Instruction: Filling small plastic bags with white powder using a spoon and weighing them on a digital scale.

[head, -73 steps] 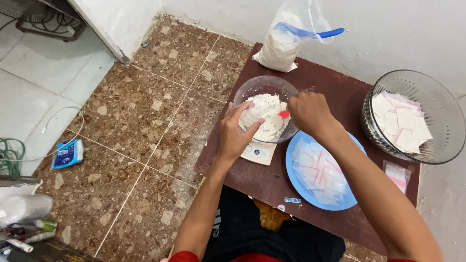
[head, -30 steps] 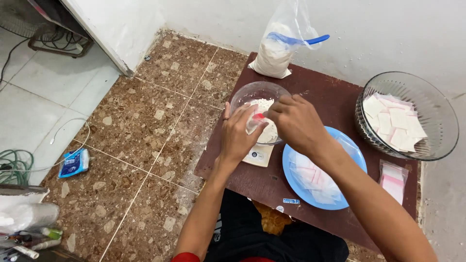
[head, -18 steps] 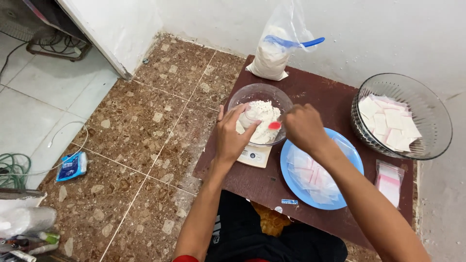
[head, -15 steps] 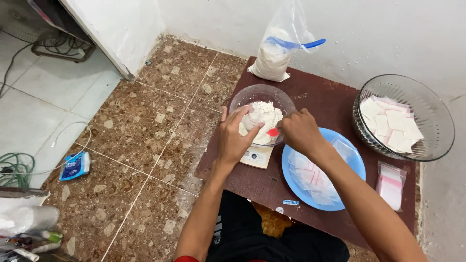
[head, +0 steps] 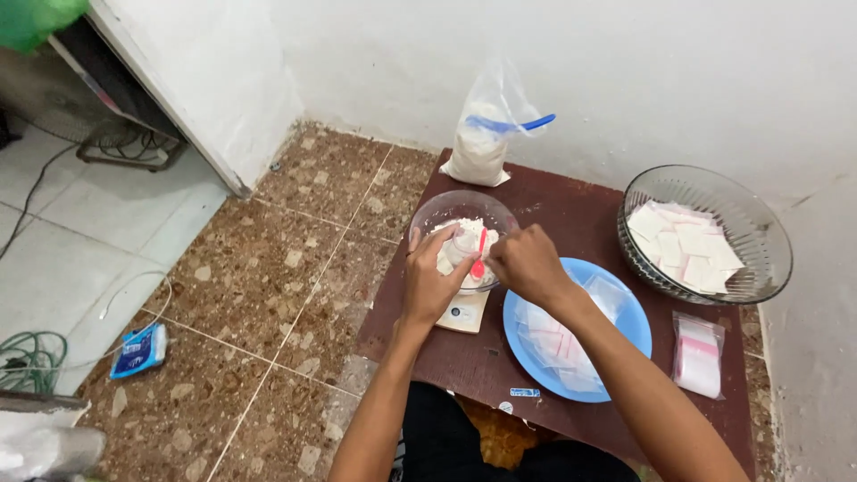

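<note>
My left hand point(head: 430, 281) holds a small clear plastic bag point(head: 457, 247) open over a glass bowl of white powder point(head: 446, 211), which stands on a small white scale point(head: 464, 313). My right hand point(head: 525, 261) grips a small red spoon point(head: 480, 254), its tip pointing down at the bag's mouth. Both hands meet just above the bowl's near rim on the low dark brown table point(head: 571, 196).
A blue plate point(head: 629, 326) with empty small bags lies under my right forearm. A large glass bowl point(head: 759, 236) of filled white packets stands at the right, a stack of bags point(head: 698, 355) beside it. A big powder bag with a blue scoop point(head: 486, 134) stands by the wall.
The view has shifted, so the table sits lower in the frame. My right hand has turned the red spoon from lying flat over the powder to pointing down at the small bag.
</note>
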